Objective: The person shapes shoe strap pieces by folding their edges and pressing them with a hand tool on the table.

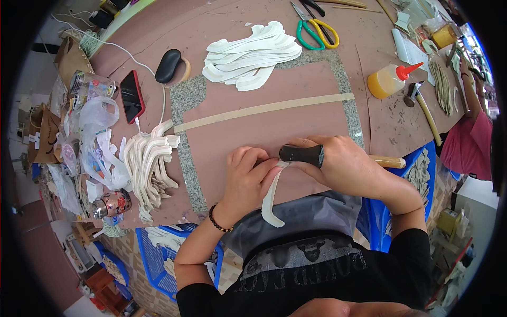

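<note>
Near the front edge of the worktable, my left hand (247, 171) pinches one end of a curved off-white strip (271, 203). The strip's other end hangs down toward my lap. Closed around a hammer is my right hand (343, 161). The hammer's dark head (302, 155) lies close to my left fingertips, over the pinched end of the strip. Its wooden handle (388, 161) sticks out to the right behind my hand. Whether the head touches the strip I cannot tell. A bunch of similar cream strips (150, 164) lies left of my hands.
White strips (251, 55) are piled at the back. Scissors (314, 31), a glue bottle (388, 79) and a second hammer (425, 111) lie to the right. A phone (132, 95) and black case (168, 65) sit left. Blue baskets (153, 264) stand below. Another person's pink sleeve (469, 142) shows far right.
</note>
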The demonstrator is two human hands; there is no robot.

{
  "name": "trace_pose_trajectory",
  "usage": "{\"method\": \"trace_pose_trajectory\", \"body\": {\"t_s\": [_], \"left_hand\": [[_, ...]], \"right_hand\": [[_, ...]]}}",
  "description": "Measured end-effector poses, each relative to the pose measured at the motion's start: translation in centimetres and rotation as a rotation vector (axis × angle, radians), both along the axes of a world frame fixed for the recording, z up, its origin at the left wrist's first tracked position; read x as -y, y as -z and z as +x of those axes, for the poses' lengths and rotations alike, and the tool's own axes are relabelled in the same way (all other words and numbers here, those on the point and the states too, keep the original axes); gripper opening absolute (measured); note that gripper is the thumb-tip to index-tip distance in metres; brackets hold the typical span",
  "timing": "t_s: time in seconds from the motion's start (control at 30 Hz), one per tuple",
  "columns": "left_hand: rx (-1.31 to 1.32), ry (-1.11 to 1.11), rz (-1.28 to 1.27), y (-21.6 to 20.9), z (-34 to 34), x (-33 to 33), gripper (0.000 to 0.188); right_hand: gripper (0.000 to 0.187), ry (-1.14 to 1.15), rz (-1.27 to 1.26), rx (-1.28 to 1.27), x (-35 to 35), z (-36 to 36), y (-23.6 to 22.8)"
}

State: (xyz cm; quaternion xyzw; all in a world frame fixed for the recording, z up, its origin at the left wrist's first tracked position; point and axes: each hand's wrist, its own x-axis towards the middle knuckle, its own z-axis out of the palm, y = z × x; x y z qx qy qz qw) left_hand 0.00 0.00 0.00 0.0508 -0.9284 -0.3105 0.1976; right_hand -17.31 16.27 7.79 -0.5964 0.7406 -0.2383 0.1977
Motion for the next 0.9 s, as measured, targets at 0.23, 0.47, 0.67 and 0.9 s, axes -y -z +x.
{"method": "trace_pose_trajectory", "body": {"t_s": [0.23,0.47,0.67,0.9], "left_hand": [[-0.085,0.138,-0.078,0.0,-0.4,0.1,0.021],[0.053,0.219,-0.443,-1.0,0.2,-0.6,0.025],[-0.008,-0.073,-0.022,-0.3,1.0,-1.3,0.024],[-0.043,-0.039,0.058,0.3,1.0,-1.8,0.023]], "right_hand": [[0.031,0.073,0.031,0.047,0.1,0.1,-0.7],[0.030,0.023,-0.120,-0.084,0.3,0.4,0.1],[0.022,0.006,-0.079,-0.083,0.2,0.4,0.0],[0.022,-0.024,-0.068,-0.085,0.2,0.4,-0.2]]}}
